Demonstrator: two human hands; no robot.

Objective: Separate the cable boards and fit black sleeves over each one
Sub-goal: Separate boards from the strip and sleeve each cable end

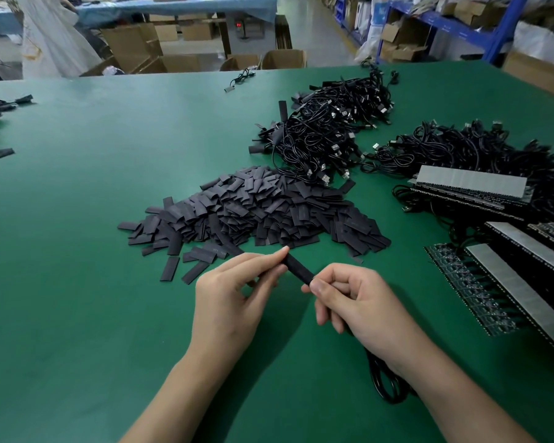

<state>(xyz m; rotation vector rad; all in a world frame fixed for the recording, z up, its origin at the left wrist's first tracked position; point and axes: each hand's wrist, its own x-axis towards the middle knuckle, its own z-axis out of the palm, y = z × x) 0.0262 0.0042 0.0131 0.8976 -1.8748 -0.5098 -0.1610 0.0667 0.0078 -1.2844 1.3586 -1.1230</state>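
Both hands raised just in front of the sleeve pile (253,209). Left hand (234,295) fingers pinch one end of a black sleeve (298,270); right hand (355,302) fingers curled, thumb clamped on the other end, cable (384,382) trailing under the wrist.

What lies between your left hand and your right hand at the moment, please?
In the head view, one black sleeve bridges the gap: the left hand pinches its far end, the right hand its near end.

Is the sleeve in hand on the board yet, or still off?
Cannot tell. The black tubular sleeve, pinched between left hand and right hand, looks rounded, not flat; no board shows, and right fingers cover one end.
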